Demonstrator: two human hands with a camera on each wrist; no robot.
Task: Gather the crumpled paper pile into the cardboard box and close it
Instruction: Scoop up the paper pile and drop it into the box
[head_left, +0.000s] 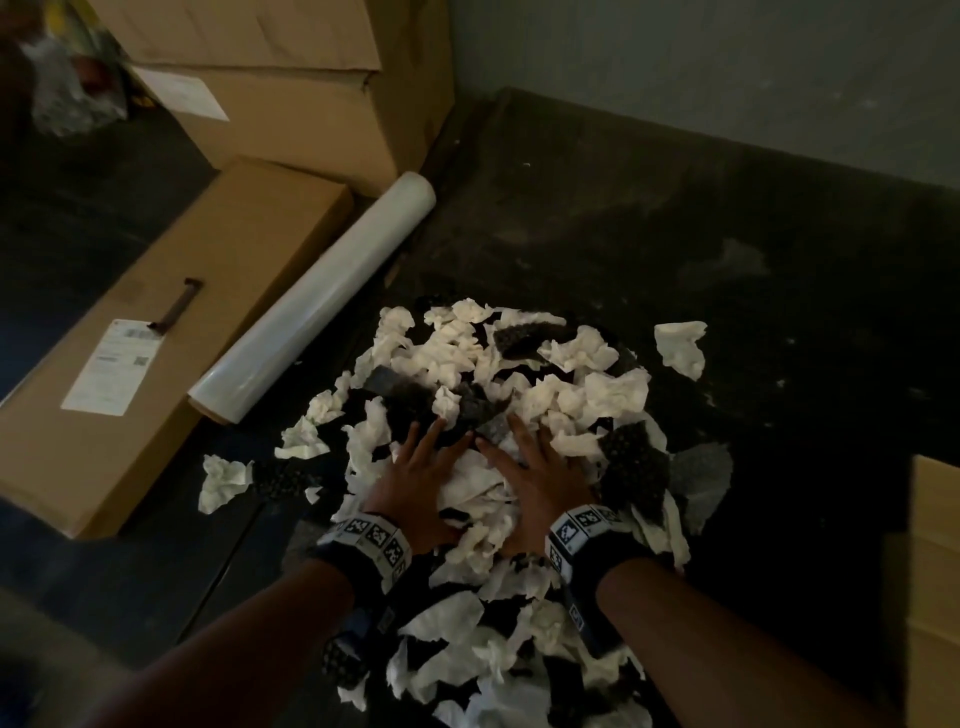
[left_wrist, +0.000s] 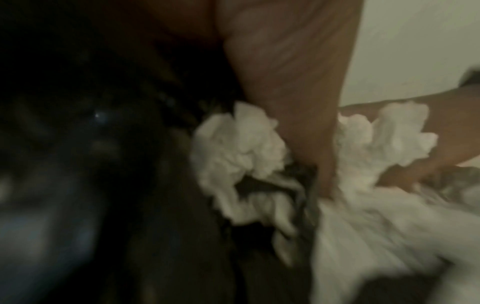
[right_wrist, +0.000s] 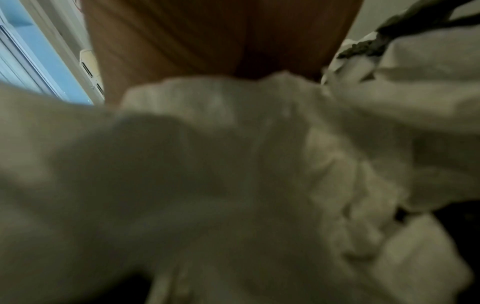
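Note:
A pile of crumpled white paper (head_left: 519, 395) mixed with dark scraps lies on the dark floor in the head view. My left hand (head_left: 421, 467) and right hand (head_left: 540, 467) rest on its near middle with fingers spread and fairly straight. They press in from both sides of a white clump (head_left: 478, 488). The left wrist view shows my palm (left_wrist: 285, 61) against white paper (left_wrist: 239, 148). Blurred white paper (right_wrist: 233, 164) fills the right wrist view below my palm (right_wrist: 207, 41). Part of a cardboard box (head_left: 937, 519) shows at the right edge.
A long flat carton (head_left: 156, 338) and a roll of clear film (head_left: 311, 301) lie to the left. Big stacked cartons (head_left: 285, 78) stand at the back left against the wall. Stray paper wads sit at the right (head_left: 680, 348) and left (head_left: 223, 480) of the pile.

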